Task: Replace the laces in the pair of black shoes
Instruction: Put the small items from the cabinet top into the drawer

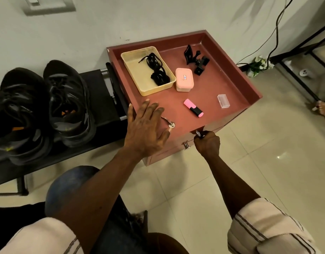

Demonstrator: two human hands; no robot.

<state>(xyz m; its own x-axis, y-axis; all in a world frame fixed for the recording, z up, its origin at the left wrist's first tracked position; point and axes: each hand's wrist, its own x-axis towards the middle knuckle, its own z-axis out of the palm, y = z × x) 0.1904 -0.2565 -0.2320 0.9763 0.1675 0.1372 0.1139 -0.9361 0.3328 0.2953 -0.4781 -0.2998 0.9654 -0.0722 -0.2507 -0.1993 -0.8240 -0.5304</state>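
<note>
Prep: we're pressing left hand [147, 125] flat on red-brown worktop [213, 85], right hand [206, 142] pinching small metal drawer key [198, 133]; next, turning it.

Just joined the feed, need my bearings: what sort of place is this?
Probably a room in a home, perhaps by the entrance: a low rack holds black shoes against a wall, beside a red cabinet on a tiled floor, with laces in a tray on top.
</note>
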